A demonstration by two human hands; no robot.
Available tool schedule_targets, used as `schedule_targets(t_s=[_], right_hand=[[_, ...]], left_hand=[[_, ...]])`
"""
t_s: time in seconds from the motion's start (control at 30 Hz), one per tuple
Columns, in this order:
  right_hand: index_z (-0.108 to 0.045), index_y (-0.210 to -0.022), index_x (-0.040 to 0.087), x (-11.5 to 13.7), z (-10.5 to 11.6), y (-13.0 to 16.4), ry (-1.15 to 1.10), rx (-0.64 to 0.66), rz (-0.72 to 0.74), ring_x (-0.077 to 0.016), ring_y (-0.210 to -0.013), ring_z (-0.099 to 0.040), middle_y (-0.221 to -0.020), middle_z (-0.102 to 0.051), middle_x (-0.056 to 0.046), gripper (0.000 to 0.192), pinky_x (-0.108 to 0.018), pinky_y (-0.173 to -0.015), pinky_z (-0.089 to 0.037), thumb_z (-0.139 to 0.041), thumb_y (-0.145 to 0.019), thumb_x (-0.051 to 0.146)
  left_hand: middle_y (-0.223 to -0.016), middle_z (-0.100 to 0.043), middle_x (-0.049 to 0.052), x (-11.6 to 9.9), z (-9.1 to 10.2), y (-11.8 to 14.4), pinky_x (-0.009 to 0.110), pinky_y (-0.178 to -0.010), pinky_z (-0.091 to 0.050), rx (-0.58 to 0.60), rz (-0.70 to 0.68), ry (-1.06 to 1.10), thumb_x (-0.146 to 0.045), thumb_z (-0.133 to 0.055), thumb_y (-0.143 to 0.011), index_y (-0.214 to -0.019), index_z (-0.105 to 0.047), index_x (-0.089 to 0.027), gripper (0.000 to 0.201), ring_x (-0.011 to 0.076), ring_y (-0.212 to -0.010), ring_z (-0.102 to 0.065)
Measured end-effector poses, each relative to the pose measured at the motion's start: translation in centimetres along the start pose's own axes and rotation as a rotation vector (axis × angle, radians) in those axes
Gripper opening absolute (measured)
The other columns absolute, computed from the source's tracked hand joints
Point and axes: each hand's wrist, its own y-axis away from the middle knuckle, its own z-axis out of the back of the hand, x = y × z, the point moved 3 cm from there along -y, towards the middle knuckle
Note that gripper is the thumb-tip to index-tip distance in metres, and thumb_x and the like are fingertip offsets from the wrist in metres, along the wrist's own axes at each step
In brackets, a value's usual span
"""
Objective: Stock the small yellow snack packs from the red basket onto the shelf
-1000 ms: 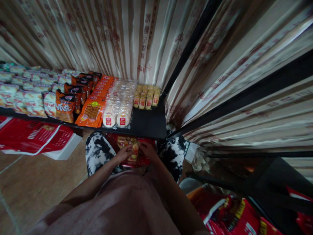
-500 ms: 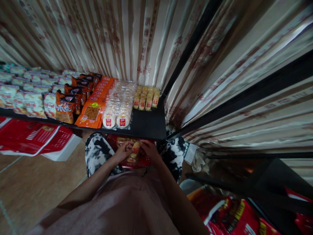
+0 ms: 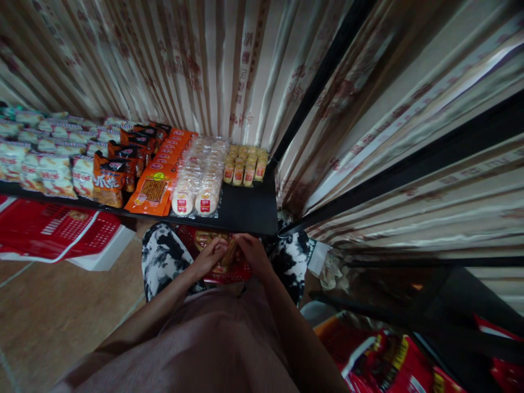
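Since a second ago I have brought both hands up a little toward the front edge of the shelf [image 3: 249, 210], and the small snack pack [image 3: 229, 255] between them has turned from flat-on to nearly edge-on, so it now shows as a thin orange strip. By my reading the pack is lifted clear of the red basket [image 3: 241, 270] in my lap and is on its way up, not yet on the shelf.

My left hand [image 3: 210, 255] curls its fingers round the pack's left side; my right hand [image 3: 251, 254] closes on its right side, fingers bent and pinching. Both are grasping the pack, at the centre of the frame just below the shelf edge.

More packs of the same kind lie in the basket under my hands. On the shelf, just above, a short row of like packs [image 3: 245, 164] sits beside the round crackers [image 3: 200, 174], with orange bags [image 3: 158, 183] left of those. A second red basket [image 3: 53, 232] lies at the left of the frame on the floor.
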Motion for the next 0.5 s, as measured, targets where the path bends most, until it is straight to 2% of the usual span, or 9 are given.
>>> schedule_targets(t_s=[0.2,0.37,0.5], right_hand=[[-0.061,-0.078,0.017,0.2,-0.2,0.1,-0.045,0.016,-0.015,-0.0123,-0.046,-0.057,-0.054,-0.061,0.002,0.031,-0.023,-0.046,-0.048,-0.051,-0.076,0.046],[-0.062,-0.094,0.017,0.3,-0.3,0.0,-0.076,0.027,-0.005,-0.0124,-0.050,-0.059,-0.061,-0.064,0.001,0.030,-0.023,-0.048,-0.049,-0.051,-0.077,0.039],[-0.059,-0.107,0.017,0.6,-0.4,0.0,-0.062,0.032,0.025,-0.0126,-0.053,-0.061,-0.065,-0.065,0.001,0.034,-0.023,-0.050,-0.050,-0.051,-0.077,0.032]], left_hand=[[-0.086,-0.061,0.003,0.5,0.2,-0.2,0.026,-0.073,-0.042,0.007,-0.031,0.061,-0.046,-0.062,-0.074,-0.093,-0.049,-0.018,0.036,0.0157,-0.082,-0.057],[-0.089,-0.064,0.004,1.4,0.2,-0.5,0.026,-0.072,-0.043,-0.003,0.002,0.140,-0.039,-0.068,-0.070,-0.092,-0.051,-0.018,0.036,0.0170,-0.082,-0.059],[-0.090,-0.065,0.005,1.4,0.0,-0.3,0.028,-0.073,-0.044,-0.038,0.055,0.273,-0.033,-0.067,-0.069,-0.094,-0.052,-0.017,0.034,0.0175,-0.081,-0.061]])
